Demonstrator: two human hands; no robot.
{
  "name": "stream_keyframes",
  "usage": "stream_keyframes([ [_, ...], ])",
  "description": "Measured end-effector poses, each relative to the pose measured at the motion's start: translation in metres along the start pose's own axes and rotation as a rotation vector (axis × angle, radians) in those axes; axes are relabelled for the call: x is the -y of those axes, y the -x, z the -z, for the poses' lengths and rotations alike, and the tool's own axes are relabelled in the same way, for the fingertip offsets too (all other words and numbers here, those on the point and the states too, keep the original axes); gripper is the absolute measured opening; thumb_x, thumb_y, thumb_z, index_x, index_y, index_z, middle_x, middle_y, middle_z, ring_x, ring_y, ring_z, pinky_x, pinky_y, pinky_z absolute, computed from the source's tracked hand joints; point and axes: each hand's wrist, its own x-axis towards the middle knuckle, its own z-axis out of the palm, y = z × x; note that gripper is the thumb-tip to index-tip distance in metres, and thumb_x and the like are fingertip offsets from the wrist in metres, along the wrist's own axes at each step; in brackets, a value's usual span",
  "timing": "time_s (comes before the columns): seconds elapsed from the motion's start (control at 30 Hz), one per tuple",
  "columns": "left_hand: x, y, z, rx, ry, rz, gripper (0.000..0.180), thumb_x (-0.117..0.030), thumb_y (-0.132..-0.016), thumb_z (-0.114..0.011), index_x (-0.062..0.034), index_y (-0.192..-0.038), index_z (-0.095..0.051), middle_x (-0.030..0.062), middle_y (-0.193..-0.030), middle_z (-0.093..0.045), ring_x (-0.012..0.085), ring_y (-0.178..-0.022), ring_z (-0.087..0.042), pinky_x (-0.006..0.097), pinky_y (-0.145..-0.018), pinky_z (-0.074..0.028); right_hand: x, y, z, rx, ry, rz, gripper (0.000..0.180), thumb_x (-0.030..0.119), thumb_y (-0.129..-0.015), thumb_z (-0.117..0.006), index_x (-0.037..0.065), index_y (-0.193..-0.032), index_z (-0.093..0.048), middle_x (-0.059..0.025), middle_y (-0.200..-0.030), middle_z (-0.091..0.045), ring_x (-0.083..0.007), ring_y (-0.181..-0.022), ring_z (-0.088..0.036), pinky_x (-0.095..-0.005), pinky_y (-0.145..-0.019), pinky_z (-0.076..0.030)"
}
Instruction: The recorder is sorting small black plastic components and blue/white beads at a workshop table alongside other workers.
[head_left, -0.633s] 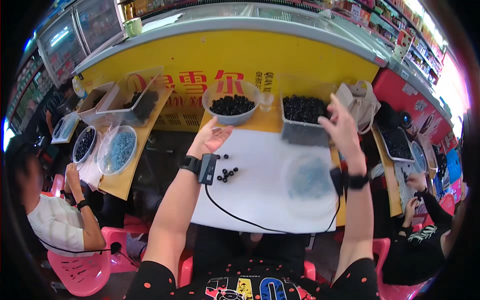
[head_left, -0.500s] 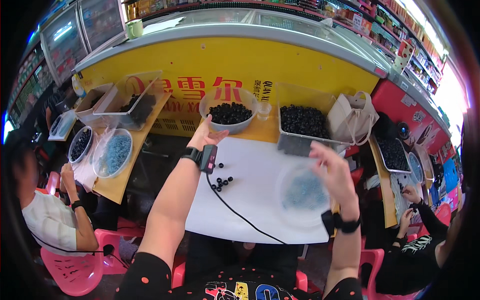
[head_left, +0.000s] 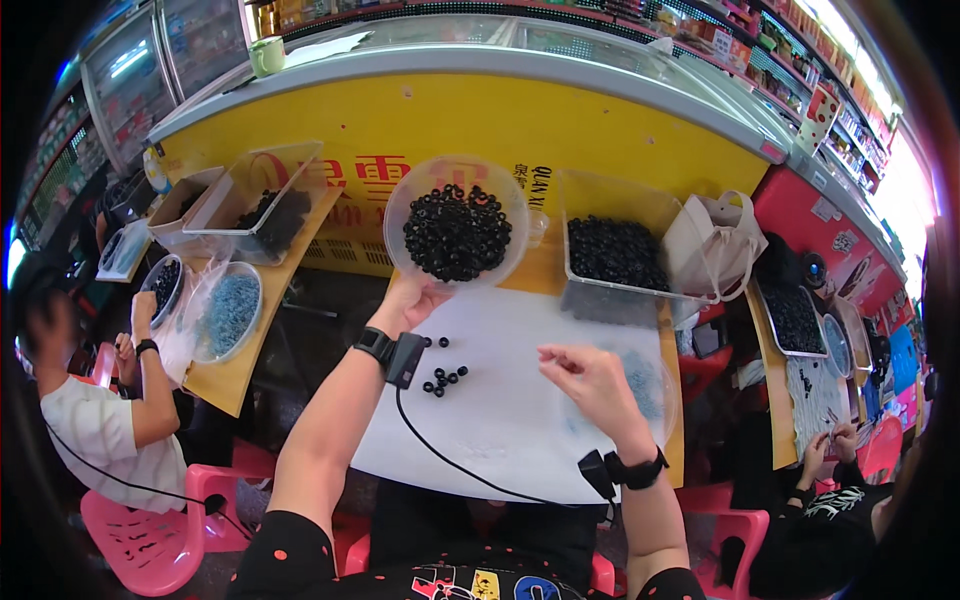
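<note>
My left hand [head_left: 414, 303] is closed on the near rim of a clear round plastic bowl [head_left: 398, 232]. The bowl is tilted toward me and lifted at the far side of the table, and the black beads [head_left: 458, 235] in it show their holes. Below it, several loose black beads [head_left: 441, 381] lie on the white sheet [head_left: 480, 410]. My right hand [head_left: 590, 385] hovers over the sheet, fingers half curled and a little apart, with nothing visible in them. Partly behind that hand sits a clear round dish [head_left: 672, 400] of small light-blue pieces [head_left: 640, 385].
A clear bin [head_left: 610, 290] of black beads, a clear cup [head_left: 538, 226] and a beige tote bag [head_left: 712, 245] stand at the back. A black cable [head_left: 450, 460] runs from my left wrist across the sheet. People sit at side tables, left and right, with bead containers.
My left hand has taken hold of the bowl and tipped it toward me. My right hand has moved left and lower, away from above the dish of light-blue pieces.
</note>
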Motion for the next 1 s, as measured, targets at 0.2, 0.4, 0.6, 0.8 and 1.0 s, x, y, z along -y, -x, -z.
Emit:
stream_keyframes([
  [0.2, -0.012, 0.032, -0.029, 0.006, -0.133, -0.057, 0.075, 0.012, -0.090, -0.042, -0.0251, -0.153, -0.029, 0.0144, -0.129, -0.059, 0.0267, -0.102, -0.068, 0.044, -0.092, -0.057, -0.024, -0.095, -0.048, -0.146, -0.006, 0.088, 0.030, 0.013, -0.092, -0.065, -0.003, -0.117, -0.067, -0.0192, -0.102, -0.071, -0.0288, -0.090, -0.068, -0.0342, -0.083, -0.052],
  [0.4, -0.012, 0.061, -0.016, 0.063, -0.185, -0.024, 0.082, 0.013, -0.092, -0.039, -0.0289, -0.159, -0.017, 0.0150, -0.132, -0.058, 0.0255, -0.107, -0.067, 0.042, -0.096, -0.056, -0.066, -0.152, -0.080, -0.301, 0.172, 0.219, 0.034, 0.011, -0.094, -0.059, -0.005, -0.125, -0.061, -0.0240, -0.123, -0.063, -0.0400, -0.113, -0.060, -0.0431, -0.098, -0.047],
  [0.6, -0.001, 0.061, -0.001, 0.077, -0.191, -0.054, 0.083, 0.012, -0.091, -0.040, -0.0296, -0.159, -0.016, 0.0119, -0.123, -0.059, 0.0222, -0.102, -0.066, 0.045, -0.098, -0.054, -0.081, -0.174, -0.114, -0.372, 0.319, 0.205, 0.036, 0.022, -0.095, -0.062, -0.002, -0.122, -0.062, -0.0217, -0.125, -0.058, -0.0394, -0.119, -0.053, -0.0468, -0.102, -0.043],
  [0.8, 0.023, 0.067, 0.007, 0.040, -0.234, -0.166, 0.084, 0.007, -0.089, -0.043, -0.0288, -0.160, -0.017, 0.0038, -0.098, -0.060, 0.0091, -0.080, -0.057, 0.036, -0.090, -0.055, -0.103, -0.163, -0.153, -0.427, 0.434, 0.244, 0.037, 0.033, -0.092, -0.067, 0.003, -0.114, -0.067, -0.0227, -0.116, -0.058, -0.0391, -0.110, -0.053, -0.0481, -0.098, -0.043],
  [1.0, 0.031, 0.069, 0.017, 0.034, -0.409, -0.237, 0.078, 0.003, -0.091, -0.042, -0.0223, -0.160, -0.018, 0.0040, -0.102, -0.061, 0.0090, -0.078, -0.057, 0.025, -0.073, -0.050, -0.104, -0.143, -0.164, -0.390, 0.524, 0.291, 0.036, 0.030, -0.090, -0.070, 0.003, -0.113, -0.067, -0.0221, -0.119, -0.057, -0.0396, -0.111, -0.053, -0.0476, -0.098, -0.043],
])
